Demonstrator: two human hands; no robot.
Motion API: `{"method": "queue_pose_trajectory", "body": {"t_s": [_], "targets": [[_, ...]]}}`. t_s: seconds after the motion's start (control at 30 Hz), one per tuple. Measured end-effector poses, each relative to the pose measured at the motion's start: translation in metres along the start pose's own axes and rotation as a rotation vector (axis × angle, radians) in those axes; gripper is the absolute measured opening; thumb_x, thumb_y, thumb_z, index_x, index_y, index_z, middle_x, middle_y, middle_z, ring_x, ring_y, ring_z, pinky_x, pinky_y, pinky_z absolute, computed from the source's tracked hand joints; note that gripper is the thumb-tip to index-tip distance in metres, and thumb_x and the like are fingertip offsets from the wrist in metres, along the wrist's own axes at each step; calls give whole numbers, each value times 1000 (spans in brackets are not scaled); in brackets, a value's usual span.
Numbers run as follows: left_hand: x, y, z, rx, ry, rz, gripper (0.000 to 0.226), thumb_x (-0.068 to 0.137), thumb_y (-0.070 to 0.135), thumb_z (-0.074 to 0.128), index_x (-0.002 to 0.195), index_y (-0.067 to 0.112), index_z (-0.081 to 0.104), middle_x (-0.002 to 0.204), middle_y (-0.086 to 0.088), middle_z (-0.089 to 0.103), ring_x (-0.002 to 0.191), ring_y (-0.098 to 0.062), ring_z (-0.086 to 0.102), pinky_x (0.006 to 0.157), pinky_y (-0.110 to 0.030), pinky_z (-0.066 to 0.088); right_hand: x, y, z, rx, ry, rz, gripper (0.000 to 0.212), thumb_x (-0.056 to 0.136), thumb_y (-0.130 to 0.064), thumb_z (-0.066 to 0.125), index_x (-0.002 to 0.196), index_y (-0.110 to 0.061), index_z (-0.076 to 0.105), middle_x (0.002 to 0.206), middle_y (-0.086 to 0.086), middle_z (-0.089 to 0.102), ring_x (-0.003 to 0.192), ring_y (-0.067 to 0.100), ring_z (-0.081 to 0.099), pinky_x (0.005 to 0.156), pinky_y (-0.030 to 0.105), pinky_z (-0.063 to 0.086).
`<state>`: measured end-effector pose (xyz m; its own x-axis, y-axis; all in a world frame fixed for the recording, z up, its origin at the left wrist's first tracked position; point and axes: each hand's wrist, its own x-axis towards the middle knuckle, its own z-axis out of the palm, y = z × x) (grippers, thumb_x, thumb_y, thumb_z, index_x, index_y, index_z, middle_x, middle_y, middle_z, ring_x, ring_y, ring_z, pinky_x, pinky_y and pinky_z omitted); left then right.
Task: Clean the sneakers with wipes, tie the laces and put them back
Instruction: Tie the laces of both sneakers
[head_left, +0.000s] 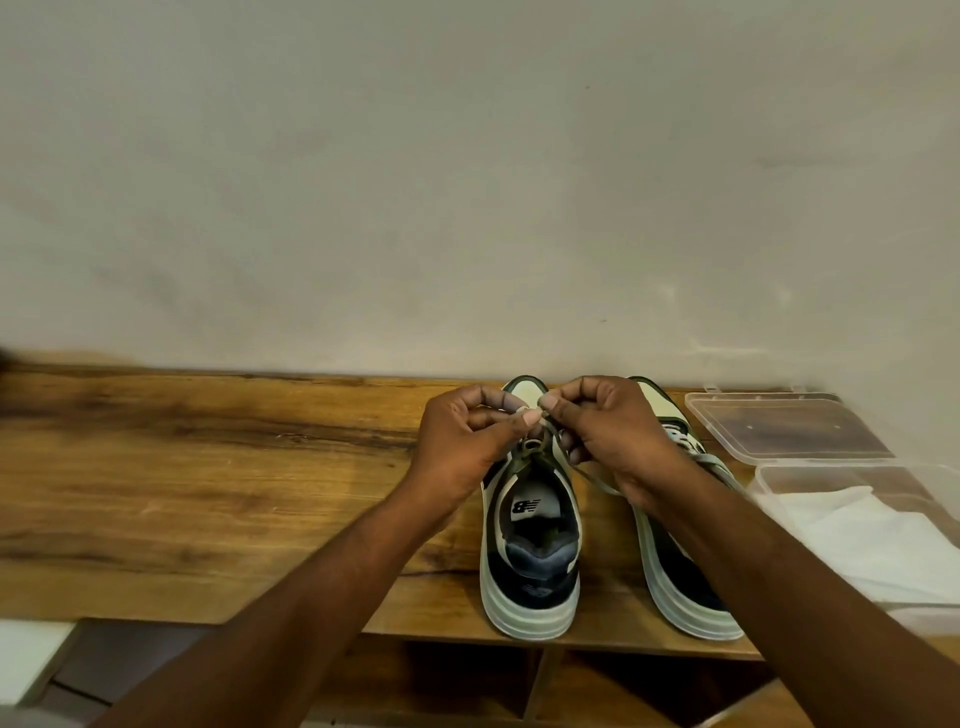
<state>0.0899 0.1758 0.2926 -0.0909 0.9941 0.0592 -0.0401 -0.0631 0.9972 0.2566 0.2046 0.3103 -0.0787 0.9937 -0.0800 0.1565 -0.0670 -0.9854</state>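
both hands (540, 431) pinching left sneaker (530, 540) laces (535, 447).

From where I stand, the only mark I can read is the New Balance "NB" logo (525, 506), printed dark on the pale insole inside the left sneaker (530, 551), which sits near the front edge of the wooden shelf top (208, 493). It appears upside down from this side. A fainter emblem shows on that shoe's dark heel, too blurred to make out. Nothing readable shows on the other sneaker (680, 566) or the clear plastic box (789, 426).
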Motion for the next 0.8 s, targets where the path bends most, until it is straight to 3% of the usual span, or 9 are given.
{"method": "queue_pose_trajectory", "body": {"t_s": [0.07,0.13,0.33,0.43,0.57,0.67,0.8], "targets": [[5,-3,-4,94,2,46,20,82,12,87,94,4,73,81,-10,79,77,-22,78,72,-34,63,0,2,3,-40,11,-40,8,98,-13,68,95,-7,73,62,6,63,51,11,52,46,26,45],[6,-4,-7,161,21,78,20,79,14,89,91,6,75,79,-8,79,77,-24,78,78,-38,64,-1,3,5,-54,25,-59,8,98,-13,68,96,-6,72,61,5,63,51,11,51,45,25,45],[4,-7,-4,165,62,117,18,76,13,92,85,10,76,76,-6,78,72,-22,76,77,-42,63,-1,8,8,-58,129,-85,15,87,-16,82,92,-10,69,58,4,67,45,11,54,44,27,44],[3,-9,-3,138,101,117,17,76,13,92,84,10,77,76,-7,78,73,-27,76,75,-44,64,-2,6,7,-123,78,-141,1,88,-13,79,87,-13,78,65,5,72,49,9,59,48,26,46],[3,-9,-3,80,138,74,15,78,11,90,85,8,78,78,-9,78,74,-29,78,74,-47,65,-5,0,3,-184,-59,-186,13,81,-4,82,92,-12,82,76,5,78,63,11,69,55,22,52],[2,-8,-2,56,146,53,14,78,10,90,85,8,78,78,-10,79,74,-29,78,75,-49,65,-4,1,1,-320,-102,-254,19,79,-7,86,94,-18,83,79,1,79,74,17,77,70,35,63],[5,-10,-2,112,130,67,12,80,14,89,87,11,80,79,-6,79,77,-26,78,80,-51,64,-2,1,-3,-587,-92,-392,16,89,-13,77,96,-25,84,82,-9,78,73,4,71,69,26,60]]}}
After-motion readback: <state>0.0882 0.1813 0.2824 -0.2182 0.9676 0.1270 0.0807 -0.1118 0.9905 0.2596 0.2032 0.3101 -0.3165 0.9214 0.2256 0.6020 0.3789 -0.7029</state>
